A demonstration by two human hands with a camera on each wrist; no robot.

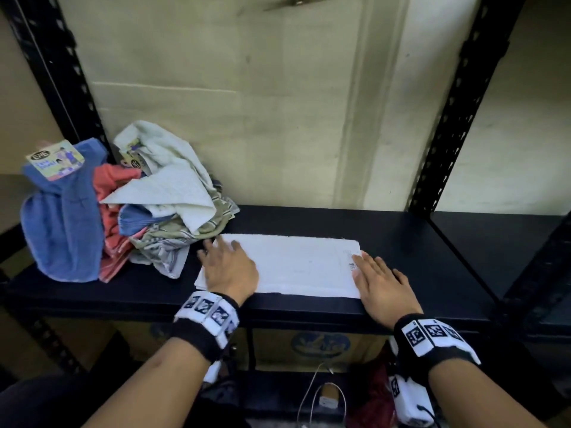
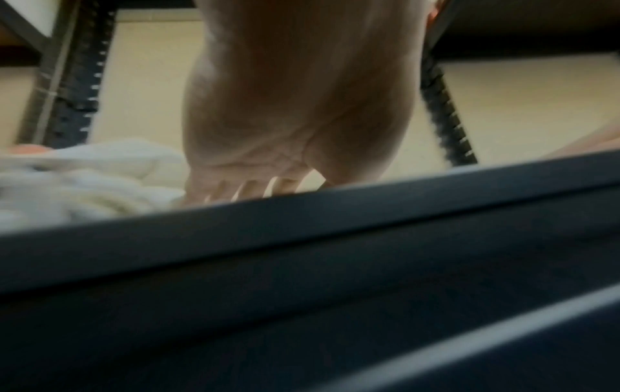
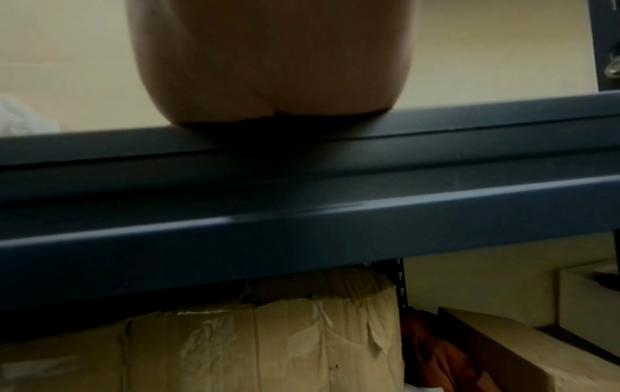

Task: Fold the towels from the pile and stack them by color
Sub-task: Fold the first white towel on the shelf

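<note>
While the jumbled pile (image 1: 145, 205) of blue, red, pale green and striped towels waits at the left end of the dark shelf (image 1: 401, 230), all the action is just beside it, where a white towel (image 1: 293, 264) lies flat in a long strip along the shelf's front edge. Soft, light terry by the look of it, limp rather than stiff, so it should drape and crease wherever it's pressed, and the short ends look like the sensible places to take hold for the next fold. Over its left end sits the left hand (image 1: 228, 267), palm down, fingers spread and straight, pressing the cloth flat; the left wrist view shows those fingers (image 2: 248, 185) splayed beyond the shelf lip. Across at the right end, the right hand (image 1: 380, 282) lies flat too, fingers extended, fingertips on the towel's corner near a small printed label (image 1: 352, 257), heel near the shelf edge. Both hands are relaxed and gripping nothing, well apart.
</note>
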